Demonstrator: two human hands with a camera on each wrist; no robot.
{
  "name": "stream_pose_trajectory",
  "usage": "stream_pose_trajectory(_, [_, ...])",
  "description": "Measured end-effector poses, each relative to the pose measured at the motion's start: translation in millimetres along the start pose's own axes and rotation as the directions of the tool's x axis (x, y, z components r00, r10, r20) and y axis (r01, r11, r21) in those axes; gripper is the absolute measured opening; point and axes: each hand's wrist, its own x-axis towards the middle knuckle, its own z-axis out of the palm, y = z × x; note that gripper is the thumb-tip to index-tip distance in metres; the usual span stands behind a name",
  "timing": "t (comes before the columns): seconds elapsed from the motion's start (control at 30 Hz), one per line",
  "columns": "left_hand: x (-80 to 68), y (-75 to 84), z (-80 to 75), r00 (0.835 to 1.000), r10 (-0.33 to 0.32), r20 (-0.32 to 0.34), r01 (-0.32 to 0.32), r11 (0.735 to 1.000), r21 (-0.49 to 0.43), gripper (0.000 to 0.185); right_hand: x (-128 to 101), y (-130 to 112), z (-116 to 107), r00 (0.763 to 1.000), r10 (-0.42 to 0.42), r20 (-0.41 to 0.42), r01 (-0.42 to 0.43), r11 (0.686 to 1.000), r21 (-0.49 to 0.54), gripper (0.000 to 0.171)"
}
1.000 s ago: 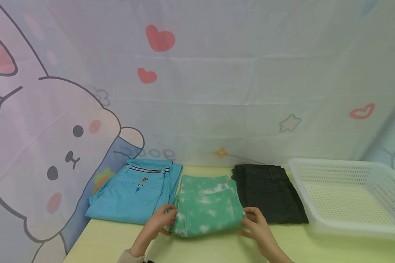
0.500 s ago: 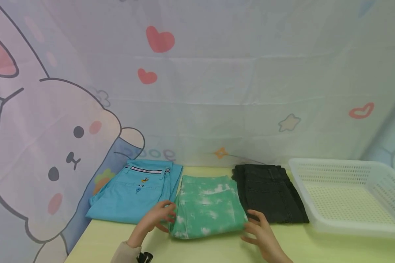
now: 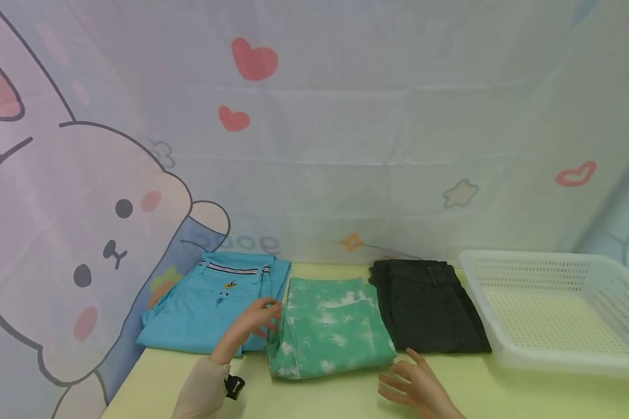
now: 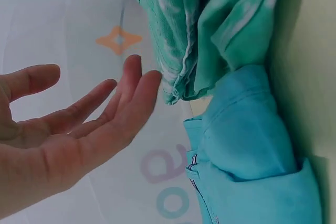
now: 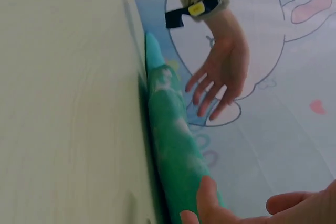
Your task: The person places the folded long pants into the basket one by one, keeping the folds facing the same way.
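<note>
Green-and-white tie-dye pants [image 3: 335, 331] lie folded in the middle of the table. My left hand [image 3: 257, 319] hovers by their left edge with loosely spread fingers; in the left wrist view the hand [image 4: 79, 124] holds nothing. Off the front right corner of the green pants is my right hand [image 3: 416, 384], its fingers apart and empty. In the right wrist view the right fingers [image 5: 210, 198] show close to the folded edge, though whether they touch it I cannot tell. Blue pants [image 3: 204, 314] lie folded on the left, partly behind my left hand. Black jeans [image 3: 427, 311] lie folded on the right.
A white plastic basket [image 3: 524, 361] with perforated walls stands at the right, beside the black jeans. The pale yellow table [image 3: 314, 401] reaches back to a printed cloth backdrop [image 3: 346, 145] with a bunny and hearts.
Both hands have come away from the green pants. The left rose up and slightly back along their left side; the right drew down toward me. The green pants now lie settled on the table.
</note>
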Motion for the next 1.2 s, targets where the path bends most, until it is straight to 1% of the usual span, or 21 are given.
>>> stream_pose_trajectory(0.13, [17.1,3.9,-1.3,1.000,0.026,0.004,-0.026,1.000,0.016,0.040,4,6,4,0.998,0.038,0.049,-0.041,0.997,0.058,0.088])
stream_pose_trajectory(0.27, [30.1,8.7,-2.3,0.998,0.052,0.026,-0.052,0.999,0.005,0.041,6,13,8,0.995,0.044,0.088,-0.053,0.994,0.094,0.086])
stream_pose_trajectory(0.4, [37.8,14.4,-3.4,0.997,0.073,0.038,-0.073,0.997,-0.011,0.042,7,15,12,0.992,0.039,0.118,-0.050,0.994,0.096,0.084])
stream_pose_trajectory(0.5, [42.8,17.6,-3.3,0.996,0.080,0.036,-0.079,0.997,-0.012,0.042,8,16,15,0.991,0.027,0.132,-0.038,0.996,0.085,0.079])
stream_pose_trajectory(0.67, [52.6,20.2,-1.1,0.996,0.089,0.028,-0.089,0.996,0.006,0.042,7,17,20,0.993,0.019,0.116,-0.031,0.994,0.109,0.072])
stream_pose_trajectory(0.73, [56.6,20.2,0.3,0.995,0.098,0.024,-0.099,0.995,0.017,0.042,7,18,21,0.995,0.020,0.097,-0.032,0.992,0.124,0.065])
stream_pose_trajectory(0.83, [63.5,19.7,2.8,0.993,0.113,0.019,-0.113,0.993,0.028,0.040,7,19,21,0.997,0.022,0.079,-0.033,0.988,0.148,0.049])
stream_pose_trajectory(0.9, [68.0,17.8,4.5,0.991,0.130,0.016,-0.131,0.991,0.040,0.038,7,19,22,0.996,0.029,0.079,-0.042,0.985,0.165,0.037])
stream_pose_trajectory(1.0, [74.0,14.1,7.1,0.988,0.153,0.010,-0.153,0.987,0.055,0.036,7,20,22,0.995,0.039,0.089,-0.056,0.979,0.195,0.029])
stream_pose_trajectory(1.03, [75.6,12.6,8.0,0.987,0.162,0.008,-0.162,0.984,0.068,0.036,7,20,22,0.995,0.044,0.093,-0.062,0.977,0.206,0.029])
stream_pose_trajectory(1.1, [77.5,11.0,9.6,0.984,0.180,0.008,-0.180,0.978,0.102,0.036,8,20,22,0.994,0.048,0.096,-0.068,0.972,0.226,0.034])
stream_pose_trajectory(1.2, [79.3,10.4,12.1,0.980,0.198,0.004,-0.196,0.966,0.167,0.036,10,20,24,0.993,0.057,0.099,-0.080,0.967,0.243,0.051])
